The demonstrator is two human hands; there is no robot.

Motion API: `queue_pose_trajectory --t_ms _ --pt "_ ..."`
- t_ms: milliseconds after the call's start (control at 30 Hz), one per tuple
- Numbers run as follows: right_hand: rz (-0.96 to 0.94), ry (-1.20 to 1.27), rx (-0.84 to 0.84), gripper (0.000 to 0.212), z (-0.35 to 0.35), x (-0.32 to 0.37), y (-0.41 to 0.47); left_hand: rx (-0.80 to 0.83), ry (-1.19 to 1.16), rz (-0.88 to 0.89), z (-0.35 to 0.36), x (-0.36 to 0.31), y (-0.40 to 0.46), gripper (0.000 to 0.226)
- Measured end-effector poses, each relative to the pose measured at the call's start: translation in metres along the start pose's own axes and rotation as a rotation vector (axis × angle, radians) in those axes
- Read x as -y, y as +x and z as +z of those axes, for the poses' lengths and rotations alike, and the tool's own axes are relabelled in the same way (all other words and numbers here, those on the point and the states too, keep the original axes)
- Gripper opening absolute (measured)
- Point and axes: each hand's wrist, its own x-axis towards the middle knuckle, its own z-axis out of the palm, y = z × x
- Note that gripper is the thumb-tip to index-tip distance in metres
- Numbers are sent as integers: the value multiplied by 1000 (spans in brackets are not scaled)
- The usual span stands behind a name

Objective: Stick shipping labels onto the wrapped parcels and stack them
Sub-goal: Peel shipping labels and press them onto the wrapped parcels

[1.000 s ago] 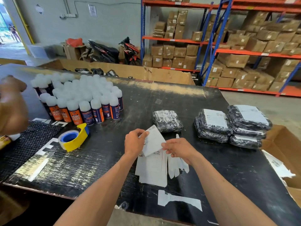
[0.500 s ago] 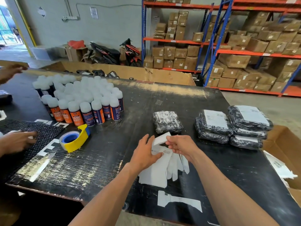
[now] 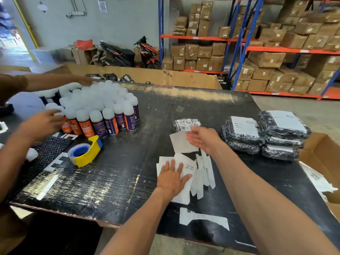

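My right hand (image 3: 204, 138) pinches a white shipping label (image 3: 182, 144) and holds it just above the table, close in front of a black wrapped parcel (image 3: 185, 124) that lies alone with no label on it. With flat fingers, my left hand (image 3: 173, 178) presses on the pile of label sheets (image 3: 184, 196) near the front edge. Loose backing strips (image 3: 206, 172) lie beside the pile. Two stacks of labelled parcels (image 3: 242, 133) (image 3: 283, 129) stand to the right.
Many spray cans (image 3: 103, 115) crowd the left of the black table (image 3: 119, 172), where another person's hands (image 3: 40, 124) reach among them. A yellow-and-blue tape dispenser (image 3: 85, 153) lies in front of the cans. An open cardboard box (image 3: 322, 155) stands past the right edge.
My right hand has pulled a label free of the pile and lifted it toward the lone parcel. My left hand has gone flat on the sheets. The other person's hands moved onto the cans.
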Motion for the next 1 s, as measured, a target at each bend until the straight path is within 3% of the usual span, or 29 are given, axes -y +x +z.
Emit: queue_pose_trajectory --t_ms 233,333,400,500,600,700,767,867,1000 --pt "-125 59 -50 21 0 49 3 43 -1 -48 -5 9 3 75" --pt "-128 -54 -27 22 -3 64 -1 50 -78 -64 -7 8 0 75" --pt "-127 -204 0 24 -3 59 -6 12 -274 -94 -11 5 1 72" --pt "-123 -314 -6 23 -5 39 -11 -233 -775 -183 -23 4 3 52" --pt "-102 -275 -34 23 -13 19 -12 -612 -825 -238 -37 9 3 25" --pt "-102 -279 -33 25 -23 3 -13 -910 -879 -261 -57 11 -1 22" --pt "-126 -275 6 22 -26 -6 -14 -897 -844 -77 -70 8 0 28" --pt "-153 -309 71 19 -27 -16 -12 -726 -824 190 -84 3 4 29" --pt "-145 -330 172 18 -28 -17 -13 -525 -934 262 -91 5 10 24"
